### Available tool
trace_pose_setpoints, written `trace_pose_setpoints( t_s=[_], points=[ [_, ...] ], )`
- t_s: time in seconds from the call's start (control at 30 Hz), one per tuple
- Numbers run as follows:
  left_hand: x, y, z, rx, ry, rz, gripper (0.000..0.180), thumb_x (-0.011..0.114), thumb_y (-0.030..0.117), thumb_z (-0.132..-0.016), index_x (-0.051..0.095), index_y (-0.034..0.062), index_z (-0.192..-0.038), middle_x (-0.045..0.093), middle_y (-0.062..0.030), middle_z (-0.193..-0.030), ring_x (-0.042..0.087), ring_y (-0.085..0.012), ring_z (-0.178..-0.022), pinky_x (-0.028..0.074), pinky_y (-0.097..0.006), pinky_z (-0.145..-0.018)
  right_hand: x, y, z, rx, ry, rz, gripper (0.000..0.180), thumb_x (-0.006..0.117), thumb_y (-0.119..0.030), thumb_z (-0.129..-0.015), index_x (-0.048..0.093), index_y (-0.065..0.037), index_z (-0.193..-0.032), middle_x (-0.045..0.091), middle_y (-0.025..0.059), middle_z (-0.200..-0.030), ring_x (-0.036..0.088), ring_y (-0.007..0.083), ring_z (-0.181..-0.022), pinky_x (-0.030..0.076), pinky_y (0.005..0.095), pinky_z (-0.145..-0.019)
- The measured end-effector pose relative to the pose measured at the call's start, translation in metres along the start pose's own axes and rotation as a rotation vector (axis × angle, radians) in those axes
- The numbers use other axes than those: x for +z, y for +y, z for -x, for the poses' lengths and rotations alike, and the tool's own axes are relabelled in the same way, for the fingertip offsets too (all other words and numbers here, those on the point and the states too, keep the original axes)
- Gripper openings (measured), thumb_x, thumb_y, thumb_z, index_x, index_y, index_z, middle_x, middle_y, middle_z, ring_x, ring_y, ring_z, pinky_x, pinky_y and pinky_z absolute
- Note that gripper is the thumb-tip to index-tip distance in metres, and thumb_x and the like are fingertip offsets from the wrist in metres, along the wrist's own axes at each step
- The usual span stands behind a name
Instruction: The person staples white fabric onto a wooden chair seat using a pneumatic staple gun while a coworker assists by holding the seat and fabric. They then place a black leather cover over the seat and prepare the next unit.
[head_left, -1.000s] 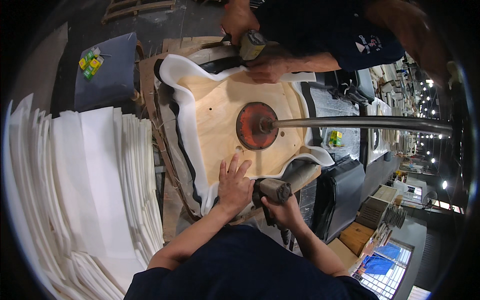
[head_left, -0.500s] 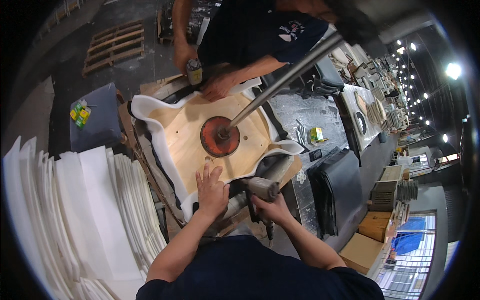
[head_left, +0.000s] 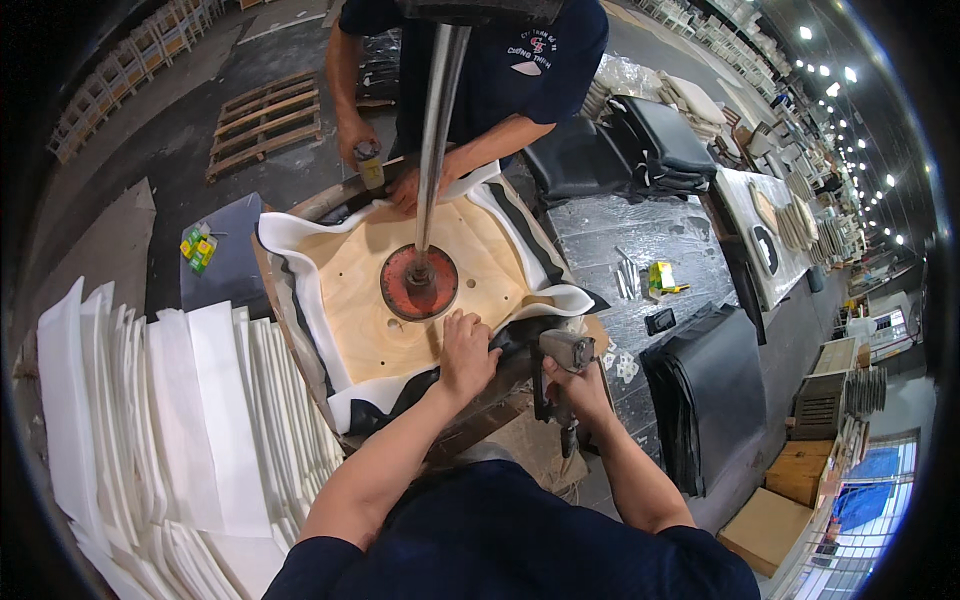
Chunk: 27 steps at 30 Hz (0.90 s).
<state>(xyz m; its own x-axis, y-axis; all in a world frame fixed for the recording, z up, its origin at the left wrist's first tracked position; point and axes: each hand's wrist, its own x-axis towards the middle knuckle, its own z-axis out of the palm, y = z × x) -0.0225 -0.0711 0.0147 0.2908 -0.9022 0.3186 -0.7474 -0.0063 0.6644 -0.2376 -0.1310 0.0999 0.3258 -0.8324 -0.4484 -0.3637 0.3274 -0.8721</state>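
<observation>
At frame centre, a plywood seat panel [head_left: 400, 290] lies clamped under a red press disc [head_left: 419, 283]. The left hand [head_left: 465, 352] presses fabric flat against its lower edge; the right hand [head_left: 578, 385] grips a staple gun [head_left: 560, 362]. Stapling is underway; the next staple needs taut fabric.

- Right hand [head_left: 578, 385]: fingers wrap the grip of the staple gun [head_left: 562, 372]; the gun's nose is hidden behind the black cover [head_left: 520, 345], so contact with the seat cannot be confirmed.
- Left hand [head_left: 465, 352]: fingertips press at the edge of the plywood seat board [head_left: 395, 300]; what lies under the palm is concealed.
- Co-worker's hand [head_left: 405, 188]: fingertips covered by white foam [head_left: 300, 235].
- Metal pole [head_left: 435, 130]: upper end cut off by the top edge.
- Small items [head_left: 640, 280] beyond the right hand's fingers: too small to identify.
</observation>
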Motion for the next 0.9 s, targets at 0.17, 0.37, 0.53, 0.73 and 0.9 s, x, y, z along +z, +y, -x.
trace_pose_setpoints(
  t_s=[0.17,0.37,0.53,0.73,0.9],
  points=[
    [0.004,0.006,-0.003,-0.051,-0.115,-0.044,0.029,0.091,0.02,-0.081,0.078,0.0007,-0.097,0.061,-0.0218,-0.134,0.047,-0.0489,-0.143,0.032,-0.062,-0.125,-0.007,0.003,-0.003,0.044,-0.004,0.069,0.036,0.081,-0.024,-0.101,0.073,-0.004,-0.13,0.071,0.0035,-0.091,0.064,0.0133,-0.062,0.052,0.0315,-0.057],
    [0.009,0.002,-0.005,-0.055,-0.167,-0.089,0.031,0.085,0.032,-0.089,0.083,0.0021,-0.097,0.057,-0.0201,-0.149,0.036,-0.0487,-0.155,0.024,-0.064,-0.131,-0.003,0.0,-0.01,0.018,-0.024,0.095,0.033,0.081,-0.025,-0.101,0.074,-0.002,-0.124,0.072,0.0025,-0.088,0.065,0.0119,-0.064,0.051,0.0305,-0.057],
    [0.018,0.0,-0.006,-0.103,-0.123,-0.027,0.027,0.083,0.031,-0.091,0.083,0.0045,-0.093,0.056,-0.0165,-0.153,0.034,-0.0472,-0.158,0.021,-0.064,-0.132,-0.006,-0.017,-0.024,0.063,-0.134,0.17,0.03,0.082,-0.024,-0.101,0.075,-0.002,-0.12,0.071,0.001,-0.086,0.064,0.011,-0.062,0.049,0.0284,-0.054],
    [0.021,0.002,-0.008,-0.205,-0.111,0.021,0.021,0.08,0.027,-0.093,0.083,0.0065,-0.097,0.055,-0.0147,-0.154,0.033,-0.0419,-0.16,0.02,-0.06,-0.134,0.003,-0.042,-0.044,0.129,-0.232,0.261,0.029,0.081,-0.023,-0.1,0.074,-0.004,-0.12,0.071,0.001,-0.086,0.063,0.0114,-0.058,0.047,0.0291,-0.051],
    [0.024,0.002,-0.01,-0.25,-0.102,0.068,0.019,0.078,0.024,-0.093,0.083,0.0059,-0.097,0.055,-0.0142,-0.154,0.032,-0.0408,-0.161,0.019,-0.059,-0.134,0.01,-0.05,-0.06,0.149,-0.28,0.328,0.031,0.082,-0.023,-0.1,0.072,-0.002,-0.121,0.072,0.0027,-0.087,0.063,0.0118,-0.056,0.048,0.0294,-0.05]
  ],
)
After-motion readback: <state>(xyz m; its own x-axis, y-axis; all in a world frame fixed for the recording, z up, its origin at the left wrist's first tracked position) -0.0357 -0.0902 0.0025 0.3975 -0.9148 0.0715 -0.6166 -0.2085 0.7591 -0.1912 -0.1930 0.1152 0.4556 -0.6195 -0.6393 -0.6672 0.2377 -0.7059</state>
